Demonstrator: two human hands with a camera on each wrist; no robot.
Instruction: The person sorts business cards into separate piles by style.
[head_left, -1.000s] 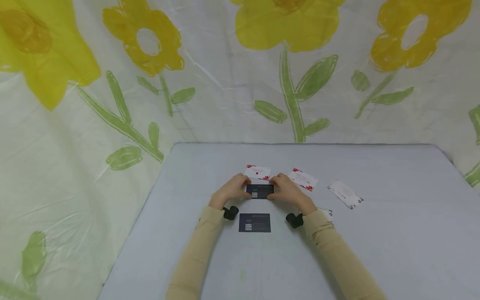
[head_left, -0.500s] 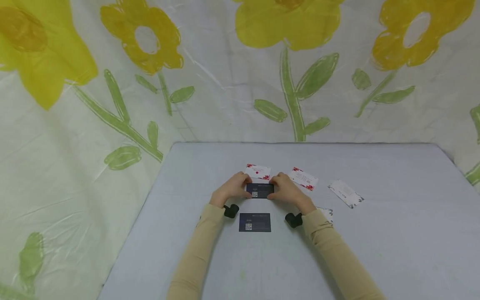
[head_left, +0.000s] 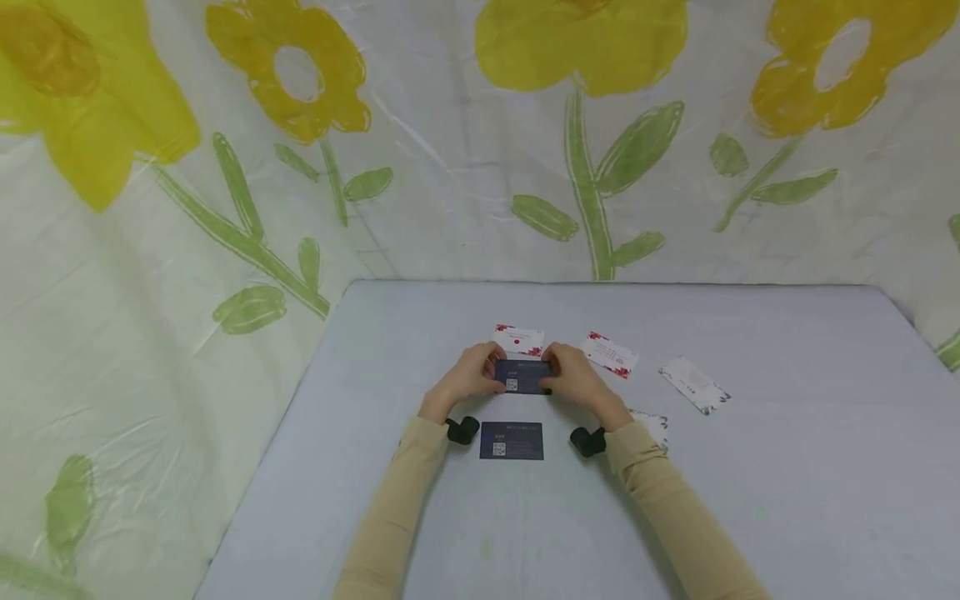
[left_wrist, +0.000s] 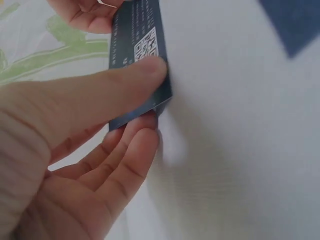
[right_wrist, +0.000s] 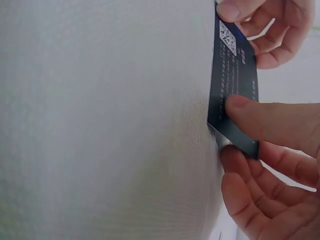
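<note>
Both hands pinch a dark navy business card by its short ends, thumbs on the printed face and fingers underneath. My left hand has its thumb over the corner by the white QR code. At the opposite end, the thumb of my right hand lies on the card's text side in the right wrist view. That view shows the near edge tilted up from the tabletop. A second navy card, also with a QR code, lies flat nearer the body, between the forearms.
A white card with red flowers lies just beyond the hands, with a similar red-flowered card to its right. Farther right is a white card with grey leaves. Another leaf-edged card is partly covered by the right sleeve.
The navy card between the hands has risen from lying flat, and the thumbs have moved from its near corners onto its face. The other cards keep their places.
</note>
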